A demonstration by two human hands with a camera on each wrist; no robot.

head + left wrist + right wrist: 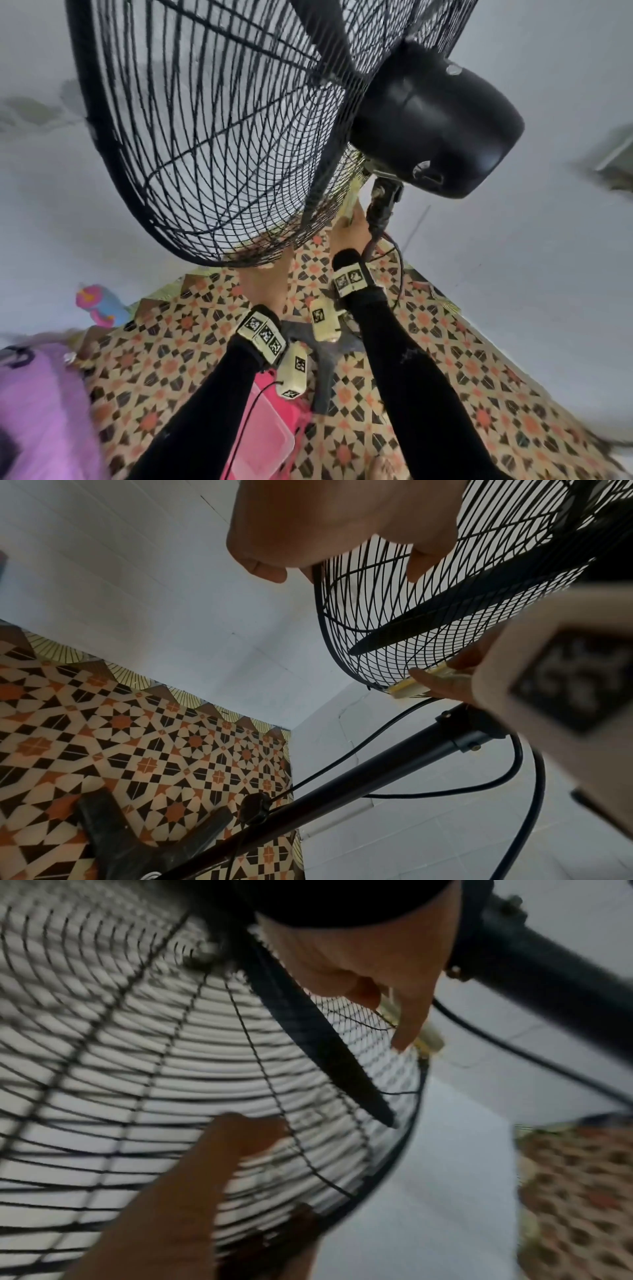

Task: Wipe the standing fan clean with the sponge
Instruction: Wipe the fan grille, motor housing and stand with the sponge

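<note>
Bracing the bottom rim of the fan's cage [191, 137] with the left hand [263, 284], fingers curled over it, steadying; right hand [352, 233] pinching the sponge [423, 681] against the rear grille beside the pole [359, 772].

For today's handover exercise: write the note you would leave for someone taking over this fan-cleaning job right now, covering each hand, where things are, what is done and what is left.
Right hand: grips the pale yellow sponge, pressed to the rear of the fan grille near its bottom edge, beside the pole.
Left hand: holds the bottom of the grille from the front, steadying it.
Done: cannot tell how much of the grille is already wiped.
Left: probably the rest of the grille, the motor housing, the pole and the base.
</note>
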